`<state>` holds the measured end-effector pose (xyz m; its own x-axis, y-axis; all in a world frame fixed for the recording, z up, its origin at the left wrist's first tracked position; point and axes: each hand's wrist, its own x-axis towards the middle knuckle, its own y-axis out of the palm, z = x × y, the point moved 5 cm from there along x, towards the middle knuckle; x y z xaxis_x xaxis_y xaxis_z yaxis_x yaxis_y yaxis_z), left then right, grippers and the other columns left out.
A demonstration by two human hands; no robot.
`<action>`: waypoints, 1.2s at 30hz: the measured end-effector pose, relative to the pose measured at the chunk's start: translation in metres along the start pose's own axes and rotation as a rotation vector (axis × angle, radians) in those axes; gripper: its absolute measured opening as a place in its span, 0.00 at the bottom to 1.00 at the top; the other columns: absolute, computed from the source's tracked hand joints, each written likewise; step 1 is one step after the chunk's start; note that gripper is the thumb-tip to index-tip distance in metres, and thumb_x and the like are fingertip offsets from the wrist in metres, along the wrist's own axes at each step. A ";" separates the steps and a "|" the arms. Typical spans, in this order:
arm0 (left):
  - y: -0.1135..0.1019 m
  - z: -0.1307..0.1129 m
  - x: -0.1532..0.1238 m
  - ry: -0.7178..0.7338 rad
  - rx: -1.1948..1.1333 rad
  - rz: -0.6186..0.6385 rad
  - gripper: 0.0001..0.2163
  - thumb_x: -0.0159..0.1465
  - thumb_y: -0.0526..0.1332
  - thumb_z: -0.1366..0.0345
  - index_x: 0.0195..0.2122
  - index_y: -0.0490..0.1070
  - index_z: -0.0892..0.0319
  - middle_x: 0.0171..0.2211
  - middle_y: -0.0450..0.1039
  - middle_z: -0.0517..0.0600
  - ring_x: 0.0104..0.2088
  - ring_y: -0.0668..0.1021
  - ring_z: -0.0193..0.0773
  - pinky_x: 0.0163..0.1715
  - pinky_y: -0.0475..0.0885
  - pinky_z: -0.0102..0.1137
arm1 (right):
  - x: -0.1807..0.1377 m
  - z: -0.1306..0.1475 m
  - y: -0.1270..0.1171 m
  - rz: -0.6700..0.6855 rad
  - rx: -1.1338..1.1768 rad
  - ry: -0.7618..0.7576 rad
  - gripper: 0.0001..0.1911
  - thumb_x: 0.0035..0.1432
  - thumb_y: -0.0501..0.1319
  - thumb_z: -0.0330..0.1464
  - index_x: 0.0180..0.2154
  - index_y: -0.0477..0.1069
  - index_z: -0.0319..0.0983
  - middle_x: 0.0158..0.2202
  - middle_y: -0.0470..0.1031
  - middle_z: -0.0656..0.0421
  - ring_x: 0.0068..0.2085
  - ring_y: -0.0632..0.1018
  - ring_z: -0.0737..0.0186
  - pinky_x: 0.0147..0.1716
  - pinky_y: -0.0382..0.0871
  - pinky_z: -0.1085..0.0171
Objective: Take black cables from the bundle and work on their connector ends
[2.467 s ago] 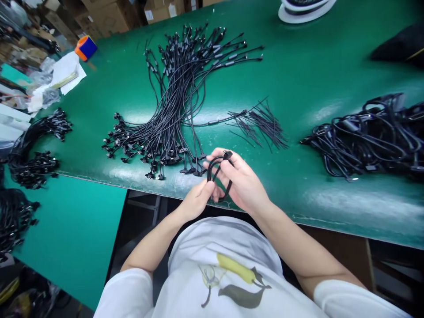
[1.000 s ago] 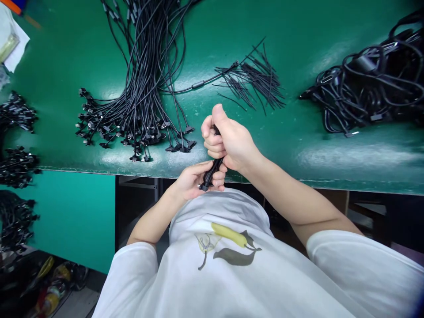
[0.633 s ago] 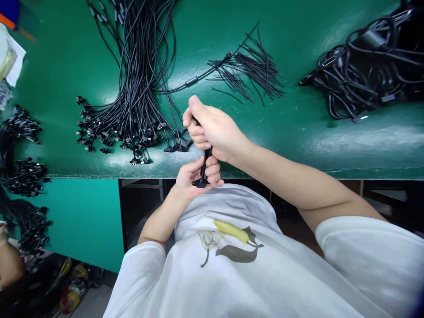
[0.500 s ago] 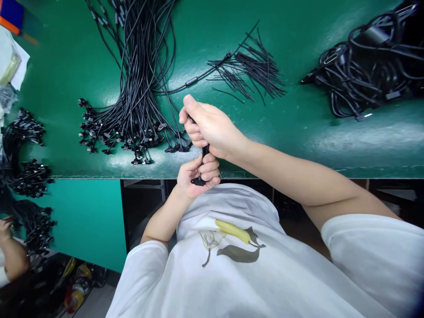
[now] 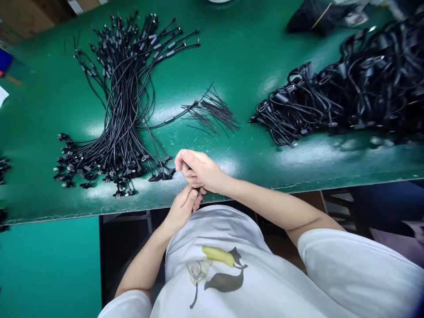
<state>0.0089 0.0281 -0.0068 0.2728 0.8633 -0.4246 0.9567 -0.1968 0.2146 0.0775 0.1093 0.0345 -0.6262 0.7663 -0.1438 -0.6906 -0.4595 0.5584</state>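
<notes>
My right hand is closed in a fist round a folded black cable at the near edge of the green table. Just below it, my left hand is closed on the lower end of the same cable, most of which is hidden by my fingers. To the left of my hands lies a large bundle of straight black cables with connector ends fanned toward me. A small heap of thin black ties lies just beyond my right hand.
A big tangled pile of coiled black cables fills the table's right side. A dark bag sits at the far right. A second teal table stands lower left, with more cable ends at the left edge.
The cable was an open loop in both hands, then got squeezed into a tight bundle. My view has swung up and right; both hands look smaller and stay closed on it.
</notes>
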 end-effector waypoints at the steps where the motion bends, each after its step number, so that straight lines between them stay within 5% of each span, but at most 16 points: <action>1: -0.002 0.000 -0.001 0.035 0.155 -0.032 0.20 0.64 0.57 0.46 0.40 0.68 0.60 0.24 0.60 0.44 0.23 0.61 0.30 0.24 0.59 0.27 | -0.003 -0.001 -0.004 -0.024 -0.034 -0.018 0.22 0.65 0.50 0.51 0.31 0.60 0.39 0.17 0.47 0.72 0.15 0.49 0.76 0.11 0.45 0.75; 4: -0.007 0.000 -0.004 0.055 0.394 -0.069 0.18 0.66 0.54 0.48 0.35 0.67 0.60 0.24 0.62 0.45 0.24 0.63 0.32 0.25 0.58 0.29 | -0.008 0.006 -0.023 -0.077 -0.370 -0.045 0.20 0.68 0.45 0.47 0.32 0.61 0.39 0.20 0.56 0.68 0.18 0.62 0.73 0.18 0.61 0.71; 6: -0.011 0.002 -0.006 0.027 0.275 -0.060 0.19 0.66 0.54 0.47 0.32 0.66 0.60 0.22 0.59 0.43 0.22 0.61 0.30 0.23 0.56 0.28 | -0.007 0.022 -0.050 -0.188 -0.705 -0.065 0.18 0.68 0.46 0.43 0.34 0.64 0.39 0.25 0.65 0.63 0.25 0.71 0.69 0.27 0.68 0.68; 9: -0.022 -0.001 -0.004 0.022 -0.058 -0.138 0.18 0.64 0.58 0.47 0.31 0.64 0.60 0.20 0.51 0.39 0.19 0.56 0.27 0.19 0.53 0.25 | -0.002 0.053 -0.107 -0.513 -1.014 -0.103 0.10 0.65 0.52 0.37 0.38 0.65 0.37 0.38 0.70 0.52 0.37 0.73 0.60 0.35 0.67 0.63; 12: -0.028 -0.005 0.001 0.026 -0.254 -0.198 0.18 0.61 0.63 0.50 0.31 0.64 0.61 0.20 0.51 0.39 0.18 0.54 0.24 0.18 0.52 0.22 | 0.005 0.066 -0.156 -0.795 -1.427 0.013 0.07 0.60 0.57 0.34 0.38 0.66 0.35 0.44 0.70 0.45 0.42 0.72 0.51 0.39 0.65 0.57; 16: -0.024 -0.012 0.005 0.022 -0.338 -0.181 0.17 0.60 0.65 0.51 0.32 0.66 0.62 0.20 0.53 0.39 0.18 0.55 0.23 0.18 0.52 0.21 | 0.010 0.062 -0.176 -0.824 -1.696 0.091 0.08 0.61 0.55 0.33 0.37 0.68 0.35 0.40 0.72 0.45 0.40 0.73 0.50 0.39 0.64 0.55; 22: -0.016 -0.018 0.001 0.045 -0.377 -0.160 0.17 0.60 0.65 0.52 0.40 0.66 0.60 0.20 0.54 0.39 0.18 0.55 0.23 0.18 0.52 0.21 | -0.017 0.065 -0.129 -0.740 -1.474 -0.132 0.08 0.62 0.54 0.35 0.37 0.68 0.38 0.38 0.73 0.50 0.38 0.73 0.55 0.40 0.64 0.57; 27: -0.012 -0.018 0.004 0.069 -0.360 -0.123 0.25 0.61 0.64 0.53 0.56 0.61 0.57 0.21 0.55 0.38 0.18 0.56 0.25 0.19 0.53 0.22 | -0.030 0.003 -0.054 -0.133 -1.079 -0.095 0.07 0.60 0.57 0.36 0.35 0.71 0.39 0.28 0.74 0.61 0.28 0.73 0.66 0.30 0.65 0.67; 29: -0.016 -0.017 0.007 0.109 -0.307 -0.167 0.24 0.62 0.62 0.52 0.55 0.65 0.60 0.21 0.55 0.39 0.19 0.56 0.25 0.19 0.53 0.23 | -0.034 -0.014 -0.034 -0.028 -1.013 -0.141 0.08 0.61 0.56 0.33 0.38 0.72 0.39 0.32 0.74 0.60 0.30 0.73 0.67 0.30 0.65 0.68; 33: -0.029 -0.013 0.010 0.200 -0.142 -0.279 0.23 0.64 0.60 0.53 0.55 0.67 0.62 0.21 0.56 0.40 0.19 0.56 0.26 0.20 0.53 0.25 | -0.039 -0.012 -0.014 -0.052 -1.375 -0.409 0.10 0.65 0.53 0.31 0.37 0.73 0.38 0.32 0.74 0.56 0.32 0.72 0.65 0.33 0.63 0.66; 36: -0.033 -0.010 0.008 0.165 -0.003 -0.252 0.26 0.65 0.58 0.54 0.62 0.62 0.60 0.20 0.56 0.39 0.19 0.59 0.28 0.21 0.56 0.25 | -0.040 -0.003 -0.001 0.065 -1.695 -0.579 0.16 0.67 0.49 0.30 0.33 0.74 0.38 0.28 0.73 0.55 0.31 0.70 0.63 0.32 0.62 0.63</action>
<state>-0.0215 0.0458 -0.0086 0.0068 0.9487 -0.3162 0.9918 0.0339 0.1230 0.1024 0.0773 0.0369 -0.7281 0.6028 0.3264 -0.4868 -0.1195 -0.8653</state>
